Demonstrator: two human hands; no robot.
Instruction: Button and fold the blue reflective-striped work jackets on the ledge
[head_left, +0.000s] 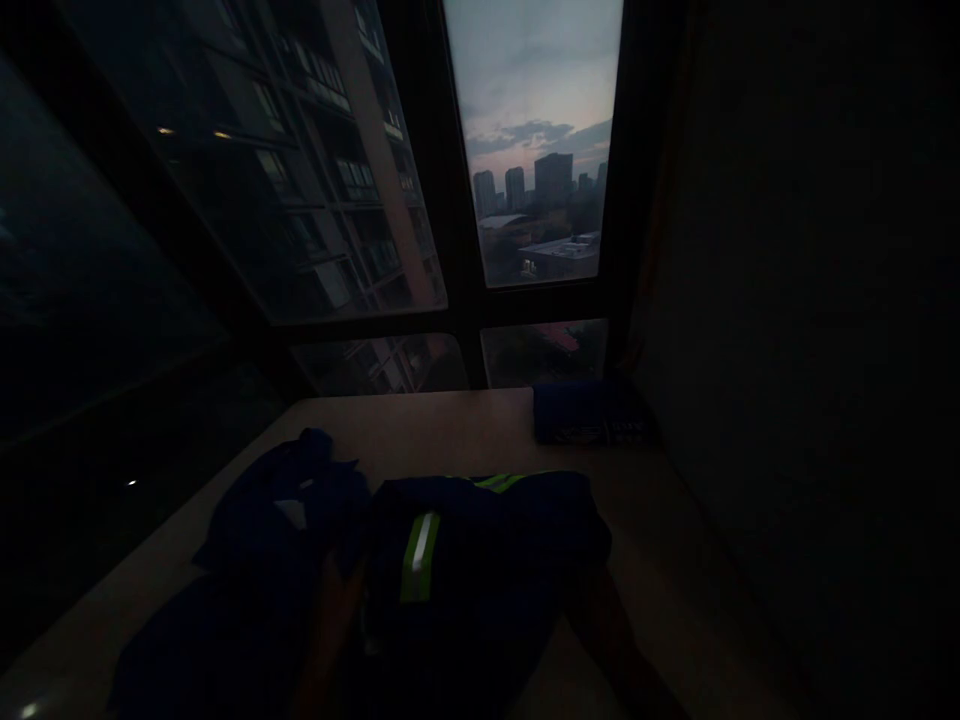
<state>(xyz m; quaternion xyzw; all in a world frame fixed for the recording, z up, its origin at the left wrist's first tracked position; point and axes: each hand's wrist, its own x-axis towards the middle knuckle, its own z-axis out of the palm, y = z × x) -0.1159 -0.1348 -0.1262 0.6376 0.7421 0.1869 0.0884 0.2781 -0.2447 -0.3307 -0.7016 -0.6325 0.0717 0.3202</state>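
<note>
A dark blue work garment [495, 540] with yellow-green and silver reflective strips lies bunched on a pale surface [450, 420]. At its left edge is my left hand [343, 585], touching the cloth, its fingers mostly lost in the dark. My right hand [592, 590] reaches to the garment's lower right side, where the cloth and deep shadow hide its fingers. More dark blue clothing [262, 510], with a small pale patch on it, spreads out left of my left hand.
At the back right of the surface sits a folded dark blue bundle [585, 412] with faint lettering. Dark-framed windows [536, 150] rise behind, showing buildings and a dusky sky. A dark wall [795, 350] stands on the right.
</note>
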